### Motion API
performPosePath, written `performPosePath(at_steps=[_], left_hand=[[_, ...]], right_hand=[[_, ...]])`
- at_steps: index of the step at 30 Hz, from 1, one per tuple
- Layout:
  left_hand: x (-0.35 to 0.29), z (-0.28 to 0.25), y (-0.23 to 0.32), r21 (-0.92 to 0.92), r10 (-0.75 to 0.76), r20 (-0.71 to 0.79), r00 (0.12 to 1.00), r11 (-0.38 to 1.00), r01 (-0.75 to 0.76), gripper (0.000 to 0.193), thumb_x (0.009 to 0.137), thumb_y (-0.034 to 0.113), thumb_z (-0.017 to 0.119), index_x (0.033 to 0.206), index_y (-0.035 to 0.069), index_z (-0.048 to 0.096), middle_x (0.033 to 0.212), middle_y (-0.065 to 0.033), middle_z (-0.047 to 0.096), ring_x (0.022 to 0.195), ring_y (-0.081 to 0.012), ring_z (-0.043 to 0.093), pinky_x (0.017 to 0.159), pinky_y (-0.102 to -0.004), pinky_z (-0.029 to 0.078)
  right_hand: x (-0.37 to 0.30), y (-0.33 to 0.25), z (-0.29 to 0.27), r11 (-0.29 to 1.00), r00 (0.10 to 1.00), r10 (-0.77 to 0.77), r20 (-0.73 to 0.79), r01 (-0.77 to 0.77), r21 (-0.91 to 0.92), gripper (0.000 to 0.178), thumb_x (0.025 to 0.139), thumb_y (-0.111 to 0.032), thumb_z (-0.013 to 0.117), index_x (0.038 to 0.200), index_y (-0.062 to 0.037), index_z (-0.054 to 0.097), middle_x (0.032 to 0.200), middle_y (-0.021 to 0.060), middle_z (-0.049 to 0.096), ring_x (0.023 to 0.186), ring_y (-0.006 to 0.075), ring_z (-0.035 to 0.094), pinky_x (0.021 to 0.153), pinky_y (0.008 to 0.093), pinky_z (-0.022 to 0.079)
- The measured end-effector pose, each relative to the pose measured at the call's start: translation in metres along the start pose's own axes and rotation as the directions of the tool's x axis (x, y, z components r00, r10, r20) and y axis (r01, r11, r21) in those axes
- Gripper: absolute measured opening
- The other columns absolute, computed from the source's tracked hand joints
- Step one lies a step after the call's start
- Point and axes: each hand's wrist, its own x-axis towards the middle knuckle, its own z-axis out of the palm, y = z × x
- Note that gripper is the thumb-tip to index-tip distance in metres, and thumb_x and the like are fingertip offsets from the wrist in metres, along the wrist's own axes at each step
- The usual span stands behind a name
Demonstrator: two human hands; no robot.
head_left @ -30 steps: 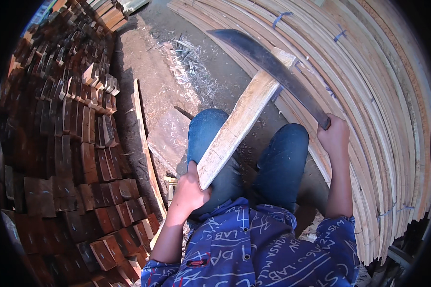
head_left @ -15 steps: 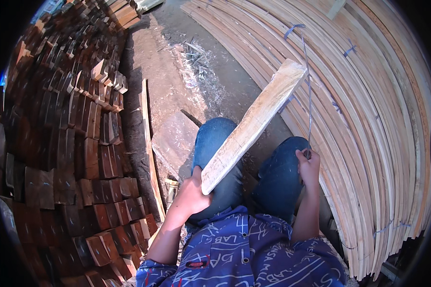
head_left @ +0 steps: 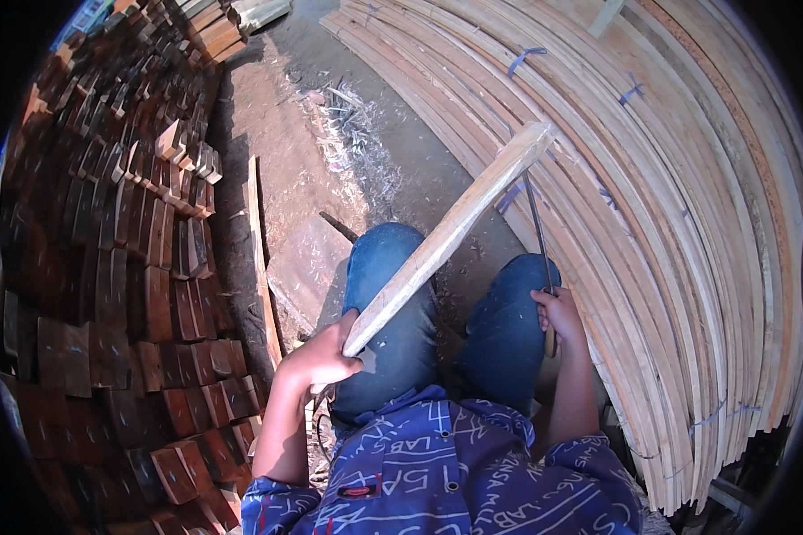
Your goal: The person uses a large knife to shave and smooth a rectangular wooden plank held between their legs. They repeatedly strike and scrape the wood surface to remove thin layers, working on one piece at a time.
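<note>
My left hand (head_left: pixel 324 355) is closed round the near end of a pale, rough-cut piece of wood (head_left: pixel 442 239). This piece slants up and away to the right, across my left knee, with its far end in the air. In my right hand (head_left: pixel 560 316), beside my right knee, is a long, thin, dark-bladed tool (head_left: pixel 535 212) with a wooden handle (head_left: pixel 550 342). Its blade points upward and passes behind the far end of the wood; whether they touch, I cannot tell. The blade shows nearly edge-on, so its exact kind is unclear.
Stacked dark brown wood blocks (head_left: pixel 107 348) rise along the left. Long pale planks (head_left: pixel 651 232), tied in places with blue strips, lie on the right. A flat slab (head_left: pixel 308 272), a thin batten (head_left: pixel 260 259) and scattered shavings (head_left: pixel 357 134) are on the ground ahead.
The wood has turned in my left hand, showing a narrower side. The tool has tilted left, its blade now behind the wood's far end and its handle showing below my fist. The view shifted slightly.
</note>
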Motion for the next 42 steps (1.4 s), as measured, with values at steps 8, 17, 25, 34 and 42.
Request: performPosePath(at_steps=[8,17,25,34,42], left_hand=[[0.003,-0.013,-0.003,-0.246,-0.058,0.119,0.991,0.966,0.086,0.039,0.070,0.004,0.071,0.104,0.005,0.054,0.086,-0.0006,0.049,0.081,-0.0124,0.049,0.069,-0.0268,0.042],[0.003,-0.009,-0.019,-0.261,-0.051,0.077,0.996,0.963,0.070,0.042,0.075,0.018,0.077,0.108,0.001,0.058,0.090,-0.0076,0.063,0.087,-0.0188,0.060,0.077,-0.0329,0.048],[-0.004,0.030,0.042,0.168,-0.064,-0.279,0.958,0.979,0.114,0.049,0.072,0.022,0.072,0.104,-0.008,0.052,0.090,-0.0338,0.066,0.093,-0.0491,0.066,0.081,-0.0483,0.051],[-0.002,0.057,0.042,0.170,-0.099,-0.460,0.883,0.966,0.196,0.051,0.072,0.022,0.072,0.104,-0.008,0.047,0.087,-0.0360,0.065,0.088,-0.0532,0.064,0.081,-0.0522,0.051],[0.000,0.051,0.051,0.205,-0.117,-0.409,0.905,0.955,0.216,0.051,0.072,0.022,0.072,0.104,-0.009,0.046,0.088,-0.0371,0.064,0.090,-0.0534,0.064,0.081,-0.0519,0.052]], right_hand=[[0.003,-0.004,-0.011,0.991,0.994,0.075,0.073,-0.083,0.109,0.032,0.088,-0.030,0.072,0.074,-0.0108,0.051,0.055,-0.0015,0.047,0.042,0.0103,0.045,0.040,0.0275,0.037],[0.004,-0.005,-0.016,0.974,0.986,0.102,0.129,-0.125,0.189,0.034,0.089,-0.034,0.070,0.071,-0.0134,0.050,0.053,-0.0027,0.045,0.039,0.0095,0.042,0.039,0.0274,0.035],[0.002,0.002,-0.014,0.984,0.996,0.073,0.044,-0.079,0.157,0.034,0.091,-0.033,0.069,0.071,-0.0133,0.049,0.052,-0.0021,0.045,0.038,0.0096,0.042,0.038,0.0266,0.035],[-0.019,0.015,-0.014,0.964,0.970,-0.049,-0.238,0.108,0.242,0.026,0.091,-0.023,0.068,0.078,-0.0101,0.049,0.053,-0.0007,0.043,0.038,0.0103,0.042,0.036,0.0271,0.033],[-0.088,0.006,0.008,0.933,0.944,-0.278,-0.175,0.309,0.185,0.026,0.094,-0.013,0.066,0.076,-0.0090,0.047,0.052,-0.0012,0.042,0.038,0.0084,0.041,0.037,0.0250,0.033]])
